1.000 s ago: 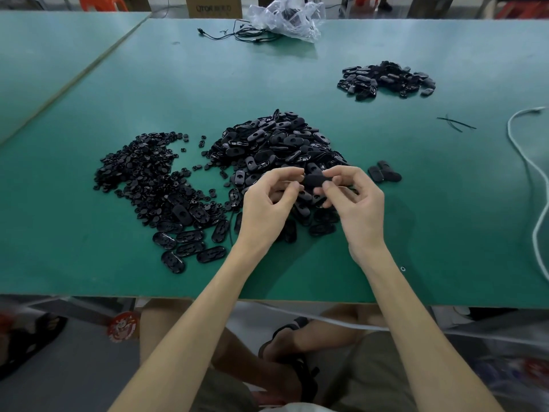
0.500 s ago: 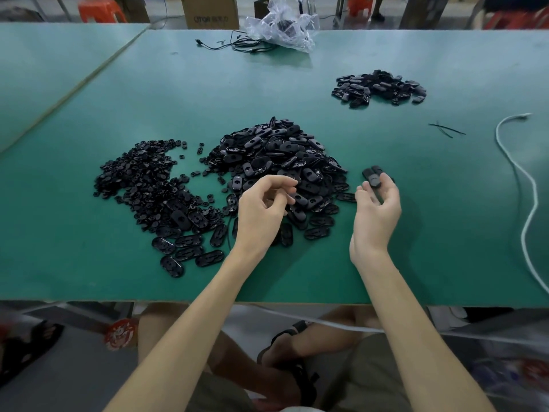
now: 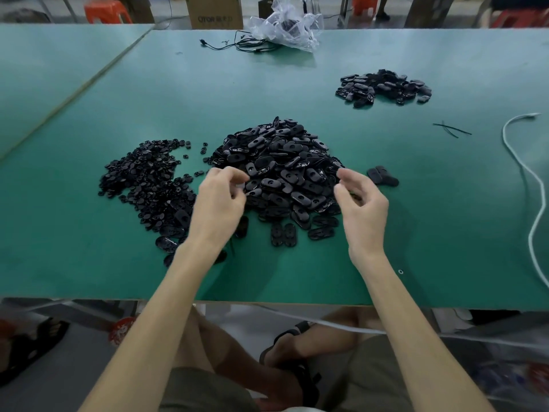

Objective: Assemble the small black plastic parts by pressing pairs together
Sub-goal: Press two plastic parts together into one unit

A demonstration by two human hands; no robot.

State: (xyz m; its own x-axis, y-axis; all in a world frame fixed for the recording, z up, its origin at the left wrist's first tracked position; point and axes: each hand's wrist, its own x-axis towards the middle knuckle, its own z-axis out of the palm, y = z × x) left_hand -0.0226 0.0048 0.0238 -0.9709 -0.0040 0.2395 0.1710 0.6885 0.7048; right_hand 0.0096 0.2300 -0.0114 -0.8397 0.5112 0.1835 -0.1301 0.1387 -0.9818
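Black plastic parts [image 3: 297,185] lie in several heaps on the green table [image 3: 89,263]. Farthest left is a flat spread of small pieces [image 3: 142,179], with a few larger ovals along its near edge. The left hand [image 3: 215,206] hovers between that spread and the big middle heap [image 3: 279,150], its fingers curled in toward the thumb. Blur hides the fingertips, so I cannot tell whether anything is pinched there. The middle heap is oval shells piled on one another, with some strays lying flat on its near side. Behind it, at the far edge, sit a crumpled clear bag [image 3: 285,28] and a black cord [image 3: 237,45]. The right hand [image 3: 364,209] hangs over the heap's right edge, fingers loosely bent and holding nothing. Just beyond its fingertips a little cluster of parts [image 3: 383,175] rests on the table, apart from the heap. Farther back and to the right is a smaller pile [image 3: 383,87]. Thin black ties [image 3: 451,129] lie crossed right of that, and a white cable [image 3: 525,173] snakes along the table's right side.
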